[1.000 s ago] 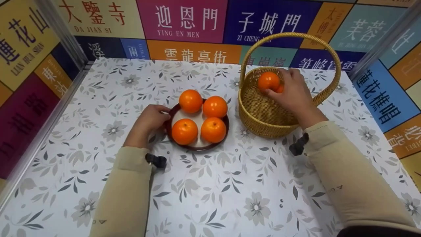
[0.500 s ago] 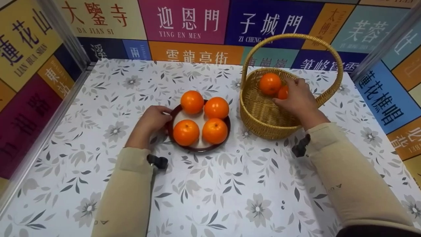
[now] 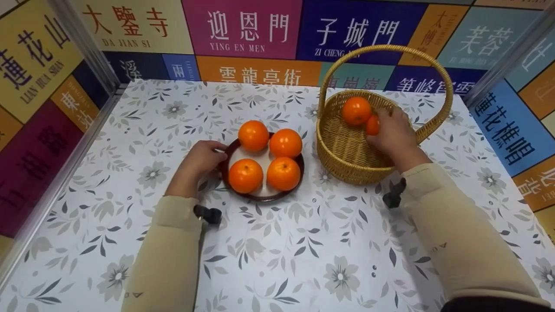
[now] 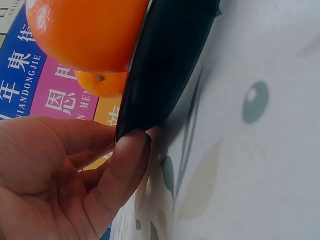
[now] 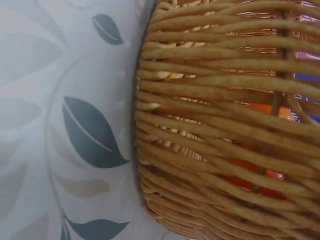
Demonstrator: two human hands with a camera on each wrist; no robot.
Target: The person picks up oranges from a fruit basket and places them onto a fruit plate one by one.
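My left hand (image 3: 200,164) pinches the left rim of a dark round plate (image 3: 265,199) with a pale inside. The left wrist view shows the thumb (image 4: 125,165) against the plate's dark outer side (image 4: 165,60). Several oranges (image 3: 246,175) lie in the plate. My right hand (image 3: 395,135) reaches into a wicker basket (image 3: 353,171) with a tall handle. Its fingers curl round an orange (image 3: 372,125), mostly hidden behind the hand. Beside that one lies another orange (image 3: 357,111). In the right wrist view the basket's weave (image 5: 215,105) fills the right side, with orange patches (image 5: 255,172) showing through.
A white tablecloth (image 3: 277,247) with grey flowers and leaves covers the table. Coloured panels with writing (image 3: 243,28) stand behind the table and along both sides. The basket's handle (image 3: 392,47) arches above the right hand.
Inside the basket my right hand has come slightly down and nearer, its fingers curling in closer on the orange. The left hand stays at the plate's rim.
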